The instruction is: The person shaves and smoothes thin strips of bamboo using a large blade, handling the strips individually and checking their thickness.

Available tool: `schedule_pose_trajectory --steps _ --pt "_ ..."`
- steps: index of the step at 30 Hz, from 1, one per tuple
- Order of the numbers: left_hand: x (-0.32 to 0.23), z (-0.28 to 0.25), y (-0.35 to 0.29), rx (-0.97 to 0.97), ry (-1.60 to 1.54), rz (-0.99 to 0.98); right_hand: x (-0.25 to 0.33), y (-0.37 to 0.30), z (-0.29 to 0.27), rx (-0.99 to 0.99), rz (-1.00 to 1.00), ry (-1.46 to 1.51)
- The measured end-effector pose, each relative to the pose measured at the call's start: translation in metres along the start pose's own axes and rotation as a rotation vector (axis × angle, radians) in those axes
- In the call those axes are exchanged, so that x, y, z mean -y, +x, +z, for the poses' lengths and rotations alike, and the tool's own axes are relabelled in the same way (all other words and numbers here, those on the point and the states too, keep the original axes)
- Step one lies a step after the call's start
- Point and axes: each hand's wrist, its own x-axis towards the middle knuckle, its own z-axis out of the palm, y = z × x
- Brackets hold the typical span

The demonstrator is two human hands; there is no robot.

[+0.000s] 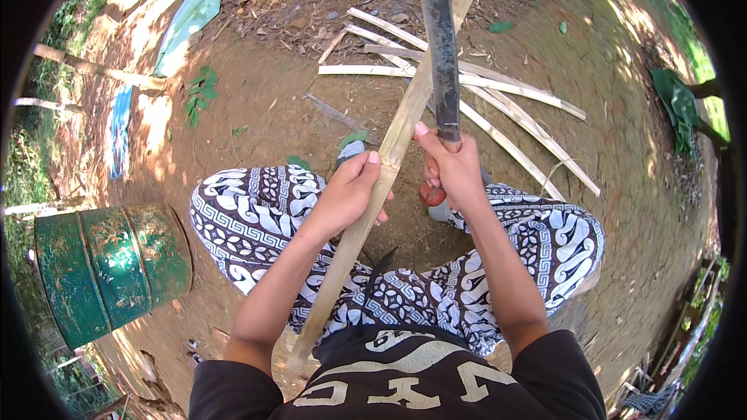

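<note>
A long split bamboo strip point(405, 120) slants across in front of me, from beside my waist at the lower left up to the far right. My left hand point(355, 190) is closed round it just below a node. In my right hand point(455, 167) is a machete point(445, 54), gripped by its handle. Its dark, worn blade points away from me and passes over the strip's far part; whether the two touch, I cannot tell. My right thumb lies close to the strip's edge.
Several pale bamboo strips point(373, 71) lie crossed on the bare soil ahead. A rusty green drum point(101, 272) is at the left, with blue twine point(120, 132) beyond it. A large green leaf point(189, 19) lies far left. A red, rounded thing point(433, 194) shows below my right hand.
</note>
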Motion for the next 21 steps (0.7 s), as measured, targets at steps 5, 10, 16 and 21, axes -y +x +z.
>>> schedule_pose_trajectory --steps 5,10,16,21 --pt "0.006 0.005 0.012 -0.024 -0.106 0.134 -0.013 0.011 -0.026 -0.095 -0.413 -0.771" --pt "0.009 0.002 0.015 0.045 -0.207 0.143 -0.028 0.007 -0.021 -0.067 -0.663 -1.043" --pt "0.013 -0.001 0.006 0.057 -0.131 0.127 -0.032 0.007 -0.003 0.016 -0.869 -1.106" --pt "0.012 -0.006 -0.005 0.072 -0.057 0.171 -0.035 0.007 -0.003 0.08 -0.943 -1.163"
